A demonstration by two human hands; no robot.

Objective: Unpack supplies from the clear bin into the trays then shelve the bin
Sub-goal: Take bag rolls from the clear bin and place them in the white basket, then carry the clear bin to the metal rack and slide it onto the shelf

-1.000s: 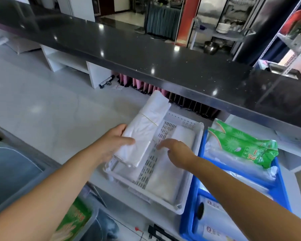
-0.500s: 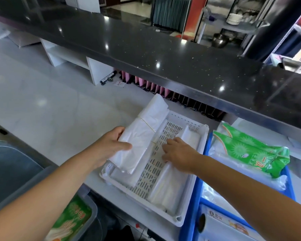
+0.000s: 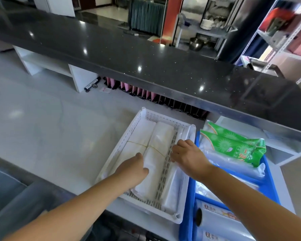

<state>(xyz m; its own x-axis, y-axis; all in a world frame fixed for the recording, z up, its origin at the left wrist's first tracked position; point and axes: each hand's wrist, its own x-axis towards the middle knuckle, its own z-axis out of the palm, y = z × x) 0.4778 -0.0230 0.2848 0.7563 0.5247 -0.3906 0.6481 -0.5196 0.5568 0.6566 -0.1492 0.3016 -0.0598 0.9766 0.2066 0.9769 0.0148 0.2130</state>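
A white perforated tray (image 3: 165, 118) sits on the pale worktop in front of me. A banded bundle of white plastic bags (image 3: 161, 136) lies flat down its middle, and my left hand (image 3: 133, 168) grips the near end with the thumb on top. Another banded bundle (image 3: 140, 134) lies against the tray's left wall. My right hand (image 3: 186, 156) has its fingers curled over the edge of a third, clearer bundle (image 3: 172, 193), held against the right wall. The clear bin (image 3: 5, 193) shows at the lower left, blurred.
A blue tray (image 3: 188, 214) touches the white tray's right side and holds green packets (image 3: 233, 145), clear bags and labelled rolls (image 3: 215, 221). A raised black counter (image 3: 146, 58) overhangs the back of the worktop. Metal shelving (image 3: 285, 40) stands at the far right.
My left hand has lowered the bundle from a tilted, raised position to flat in the middle of the tray. My right hand has drawn the clearer bundle rightward to the wall.
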